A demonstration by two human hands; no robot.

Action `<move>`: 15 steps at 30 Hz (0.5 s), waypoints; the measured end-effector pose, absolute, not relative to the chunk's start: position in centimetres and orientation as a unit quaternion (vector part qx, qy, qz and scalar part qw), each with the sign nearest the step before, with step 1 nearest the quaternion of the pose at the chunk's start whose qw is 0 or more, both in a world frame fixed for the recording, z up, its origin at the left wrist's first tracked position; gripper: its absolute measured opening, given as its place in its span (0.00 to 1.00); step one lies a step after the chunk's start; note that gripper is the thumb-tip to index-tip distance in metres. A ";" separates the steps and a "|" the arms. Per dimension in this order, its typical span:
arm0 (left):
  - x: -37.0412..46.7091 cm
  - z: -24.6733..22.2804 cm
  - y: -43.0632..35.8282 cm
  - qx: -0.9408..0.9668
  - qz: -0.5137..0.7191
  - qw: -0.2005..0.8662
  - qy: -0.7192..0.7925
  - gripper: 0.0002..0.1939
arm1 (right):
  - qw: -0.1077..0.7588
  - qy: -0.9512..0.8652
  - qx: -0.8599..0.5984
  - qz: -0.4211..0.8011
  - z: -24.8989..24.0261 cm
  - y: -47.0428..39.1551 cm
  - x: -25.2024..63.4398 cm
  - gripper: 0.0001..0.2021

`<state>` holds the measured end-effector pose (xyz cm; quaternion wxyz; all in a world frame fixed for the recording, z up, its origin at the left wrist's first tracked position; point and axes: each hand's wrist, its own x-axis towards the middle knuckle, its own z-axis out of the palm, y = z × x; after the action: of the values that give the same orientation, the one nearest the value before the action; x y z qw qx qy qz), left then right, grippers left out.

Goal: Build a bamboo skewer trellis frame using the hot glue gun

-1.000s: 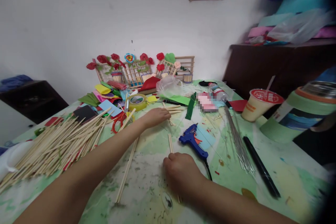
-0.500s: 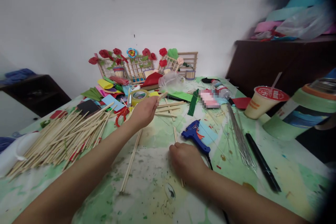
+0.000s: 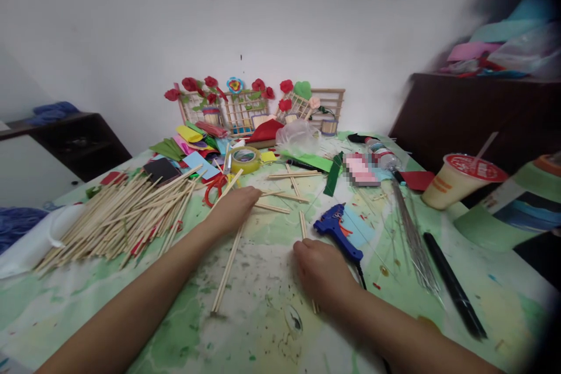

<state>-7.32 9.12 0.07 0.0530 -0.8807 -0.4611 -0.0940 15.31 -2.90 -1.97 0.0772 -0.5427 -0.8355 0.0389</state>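
My left hand (image 3: pixel 234 208) is closed, fingertips together at the ends of pale wooden sticks (image 3: pixel 280 194) that point right; how many it grips is hidden. Another stick (image 3: pixel 230 186) slants up behind this hand. Below it, a pair of sticks (image 3: pixel 227 272) lies on the table. My right hand (image 3: pixel 322 269) rests closed over a second, nearly parallel pair of sticks (image 3: pixel 302 223), whose near ends show below the palm. Just right of that hand lies a blue glue gun (image 3: pixel 335 227), its cord running under the right forearm.
A big pile of sticks (image 3: pixel 127 216) covers the left side. Orange-handled scissors (image 3: pixel 214 190), a tape roll (image 3: pixel 244 160) and coloured felt (image 3: pixel 188 133) lie behind. On the right are thin wires (image 3: pixel 412 239), a black rod (image 3: pixel 453 283), a cup (image 3: pixel 460 181) and a large bottle (image 3: pixel 512 204).
My left hand has come down and toward me, lowering the stick it held raised toward the table. The right hand stays on its pair. The whole view has shifted slightly.
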 end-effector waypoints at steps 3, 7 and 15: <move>-7.7 -0.2 9.3 -0.920 -0.046 0.039 -0.388 0.13 | 0.083 -0.836 -0.541 0.035 -2.1 -2.9 15.3 0.10; -7.7 -0.8 10.0 -0.928 -0.050 0.016 -0.368 0.14 | 0.075 -0.834 -0.546 0.036 -2.2 -2.8 15.3 0.10; -4.3 -0.6 14.9 -0.877 -0.092 -0.013 -0.472 0.14 | 0.065 -0.834 -0.547 0.041 -2.2 -2.7 15.3 0.09</move>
<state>-4.30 14.86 -0.63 -0.0134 -0.8767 -0.4718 -0.0924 15.28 -2.69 -2.16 0.0649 -0.5468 -0.8338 0.0411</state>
